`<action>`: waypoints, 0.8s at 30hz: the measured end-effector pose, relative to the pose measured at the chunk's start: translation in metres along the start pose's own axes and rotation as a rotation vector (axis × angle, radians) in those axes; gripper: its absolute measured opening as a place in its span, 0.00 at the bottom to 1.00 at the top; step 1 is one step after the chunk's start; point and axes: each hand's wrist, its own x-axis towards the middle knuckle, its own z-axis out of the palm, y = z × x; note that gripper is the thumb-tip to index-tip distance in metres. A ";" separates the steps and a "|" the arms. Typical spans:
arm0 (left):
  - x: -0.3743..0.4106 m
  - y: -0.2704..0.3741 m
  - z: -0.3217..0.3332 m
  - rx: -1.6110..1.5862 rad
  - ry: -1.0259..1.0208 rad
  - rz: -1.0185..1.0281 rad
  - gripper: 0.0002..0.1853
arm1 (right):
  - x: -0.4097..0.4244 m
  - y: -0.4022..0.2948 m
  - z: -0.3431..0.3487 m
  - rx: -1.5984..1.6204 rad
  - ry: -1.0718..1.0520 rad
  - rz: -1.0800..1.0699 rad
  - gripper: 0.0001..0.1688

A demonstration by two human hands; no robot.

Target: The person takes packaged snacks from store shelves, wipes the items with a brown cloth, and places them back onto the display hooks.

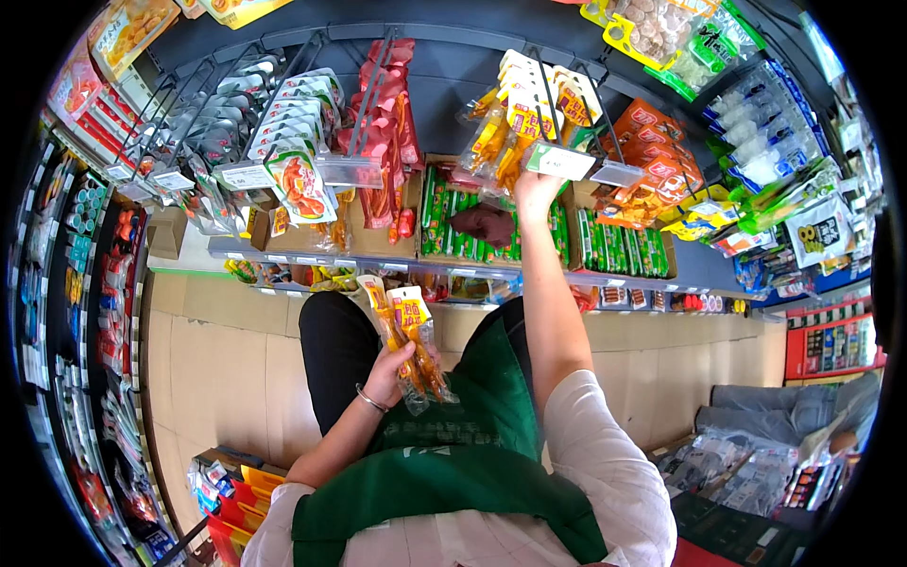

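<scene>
My left hand [391,368], with a bracelet at the wrist, is closed around yellow-labelled snack packets [418,333] in clear plastic, held above my lap. Ahead and to the right, my right hand [536,191] reaches up to the hanging yellow-and-white snack packets [531,117]. Its fingers are partly hidden behind a price tag [560,161] at the front of the hook, so I cannot tell whether they grip a packet. Below that wrist, a dark brown cloth-like item [483,225] lies on green-wrapped sticks [439,212] in a cardboard box.
Red packets [382,135], white-and-green packets [301,177] and orange packets [648,163] hang from neighbouring hooks. A stocked shelf rack [113,298] stands at the left. At lower left is a container with yellow and red dividers [248,503]. Plastic-wrapped goods [737,468] lie at lower right, near a person's grey clothing [779,407].
</scene>
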 end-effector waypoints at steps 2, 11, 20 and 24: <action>0.001 0.000 0.002 0.007 -0.011 -0.006 0.18 | -0.009 0.018 0.002 0.241 -0.086 0.211 0.06; 0.014 0.000 0.004 0.036 0.012 0.014 0.19 | -0.091 -0.018 -0.055 0.414 -0.309 0.605 0.20; 0.012 -0.003 0.014 0.020 -0.009 0.018 0.22 | -0.172 -0.106 -0.140 0.584 -0.881 0.820 0.15; 0.006 0.002 0.023 0.040 -0.048 0.038 0.24 | -0.170 -0.086 -0.141 0.707 -0.865 0.977 0.02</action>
